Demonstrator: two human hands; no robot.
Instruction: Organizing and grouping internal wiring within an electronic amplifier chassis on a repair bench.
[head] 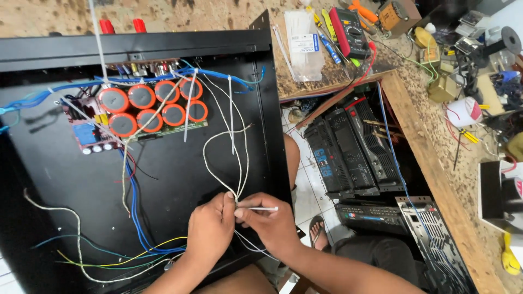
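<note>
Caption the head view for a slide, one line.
Both hands, left hand and right hand, pinch white wires and a cable tie inside an open black chassis.

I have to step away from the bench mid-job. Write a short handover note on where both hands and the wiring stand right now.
Left hand: grip pinched on the white wire bundle at the front edge of the black chassis.
Right hand: grip closed on a white cable tie, its tail pointing right, meeting the bundle at the same spot.
Done: other white ties already sit on wires near the orange capacitor bank.
Left: this tie does not look cinched or trimmed; the blue, yellow and white wires at front left lie loose.
</note>
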